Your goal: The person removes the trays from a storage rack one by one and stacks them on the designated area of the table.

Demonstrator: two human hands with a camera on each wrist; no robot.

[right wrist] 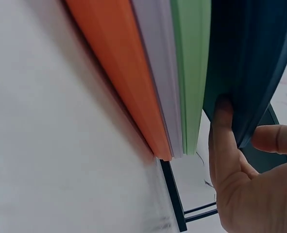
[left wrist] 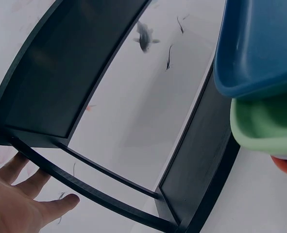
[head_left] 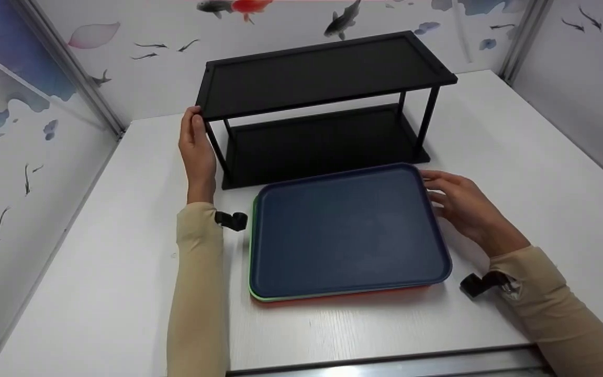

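Note:
A dark blue tray (head_left: 348,235) tops a stack of trays on the table. Under it show a green tray (left wrist: 264,131), a pale purple tray (right wrist: 160,73) and an orange-red tray (right wrist: 121,68). At the blue tray's right side, my right hand (head_left: 461,204) pinches the rim, fingers beneath and thumb on the outer edge. Behind the stack stands a black two-tier rack (head_left: 322,78). My left hand (head_left: 197,149) touches its upper left end with fingers extended, the thumb held apart from the post (left wrist: 99,194) in the left wrist view.
The white table (head_left: 123,262) runs up to fish-patterned wall panels (head_left: 160,31) at the back and sides. A metal rail (head_left: 385,364) borders its front edge. Small black cameras (head_left: 232,220) are worn on both wrists.

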